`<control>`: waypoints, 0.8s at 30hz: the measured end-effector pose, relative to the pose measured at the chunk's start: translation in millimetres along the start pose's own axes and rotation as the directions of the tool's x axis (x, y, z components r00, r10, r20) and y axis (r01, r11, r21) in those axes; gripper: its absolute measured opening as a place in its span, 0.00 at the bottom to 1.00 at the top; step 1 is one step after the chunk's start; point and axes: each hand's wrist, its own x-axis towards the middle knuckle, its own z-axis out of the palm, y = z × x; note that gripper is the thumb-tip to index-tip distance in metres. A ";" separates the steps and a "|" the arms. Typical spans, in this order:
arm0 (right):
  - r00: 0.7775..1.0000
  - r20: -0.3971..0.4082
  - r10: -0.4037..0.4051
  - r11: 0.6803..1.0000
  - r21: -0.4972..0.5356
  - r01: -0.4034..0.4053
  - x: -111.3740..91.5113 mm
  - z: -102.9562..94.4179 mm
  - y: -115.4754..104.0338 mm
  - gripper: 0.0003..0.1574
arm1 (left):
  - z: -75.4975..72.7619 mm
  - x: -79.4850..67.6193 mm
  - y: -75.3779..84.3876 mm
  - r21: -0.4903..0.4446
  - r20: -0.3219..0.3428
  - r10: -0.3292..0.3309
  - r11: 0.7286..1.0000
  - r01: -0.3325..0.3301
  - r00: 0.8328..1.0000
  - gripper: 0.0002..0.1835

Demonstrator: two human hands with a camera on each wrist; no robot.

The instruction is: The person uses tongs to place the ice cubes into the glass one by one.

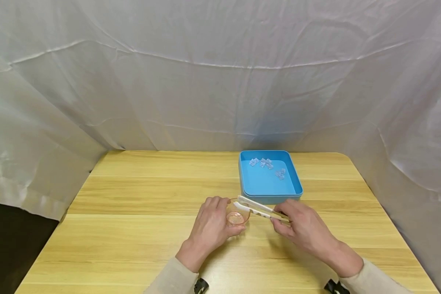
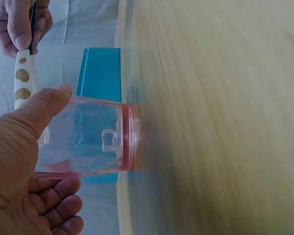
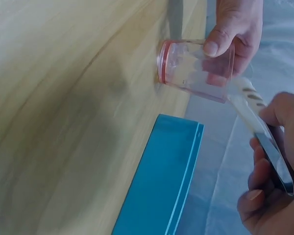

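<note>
My left hand (image 1: pixel 212 221) grips a clear pink cup (image 2: pixel 95 164), thumb on one side and fingers on the other. The cup stands upright on the wooden table (image 1: pixel 139 237). Near its base, a small clear cube (image 2: pixel 110 140) shows through the wall in the left wrist view. My right hand (image 1: pixel 304 226) holds a pair of tongs (image 1: pixel 260 207) between thumb and fingers. The tongs have white arms with brown spots, and their tips reach over the cup's rim, slightly apart.
Behind the cup and to its right sits a blue square box (image 1: pixel 295 179). Several clear cubes (image 1: pixel 266 163) lie inside it, in loose clusters toward its back and right. Pale grey cloth (image 1: pixel 206 90) hangs behind the table and along both sides.
</note>
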 end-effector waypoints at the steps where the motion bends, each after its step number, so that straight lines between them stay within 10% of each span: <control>1: 1.000 -0.011 0.008 1.000 -0.007 -0.008 1.4 -1.3 1.5 0.11 | -0.1 0.1 0.1 0.004 0.000 0.002 1.000 -0.002 1.000 0.42; 12: 0.958 -0.015 0.287 0.955 -0.080 -0.287 32.0 -27.9 40.8 0.09 | -0.8 0.5 1.1 -0.022 0.015 -0.010 1.000 0.010 1.000 0.41; 24: 0.821 0.112 0.560 0.823 -0.183 -0.537 38.9 -30.5 72.2 0.20 | -1.4 0.7 2.3 -0.135 0.105 -0.109 0.983 0.122 0.989 0.46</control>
